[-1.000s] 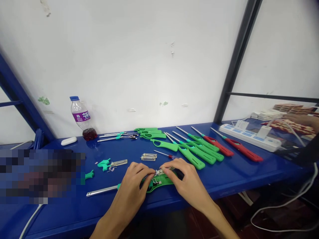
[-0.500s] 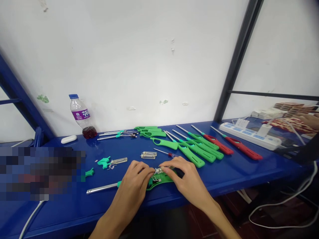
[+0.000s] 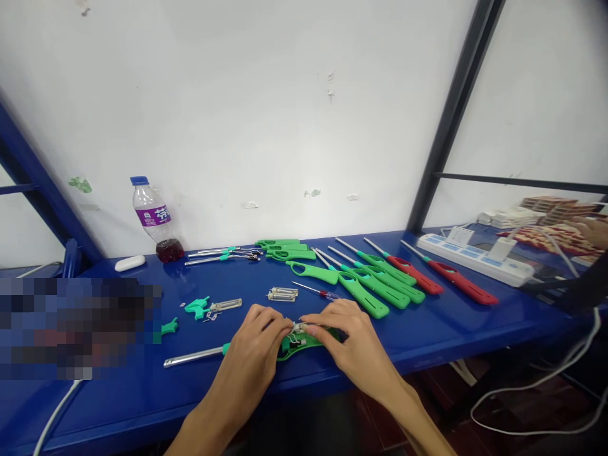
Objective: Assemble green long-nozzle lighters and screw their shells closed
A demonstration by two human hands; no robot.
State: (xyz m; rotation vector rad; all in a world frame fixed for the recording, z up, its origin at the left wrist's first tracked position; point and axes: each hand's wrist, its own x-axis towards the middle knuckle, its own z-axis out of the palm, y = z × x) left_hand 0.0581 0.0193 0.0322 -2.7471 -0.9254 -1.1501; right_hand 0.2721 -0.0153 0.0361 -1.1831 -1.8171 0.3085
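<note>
The right hand [image 3: 346,330] pinches a clear gas tank [image 3: 299,327] over the open green lighter shell [image 3: 311,342] on the blue table [image 3: 137,405], likely keeping it still, while the left hand [image 3: 256,339] presses its fingertips together beside the tank's end.

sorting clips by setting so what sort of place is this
Likely a small workshop or assembly bench, though the view can't confirm it. The blue table holds green and red long-necked lighters, loose clear parts and a screwdriver.
</note>
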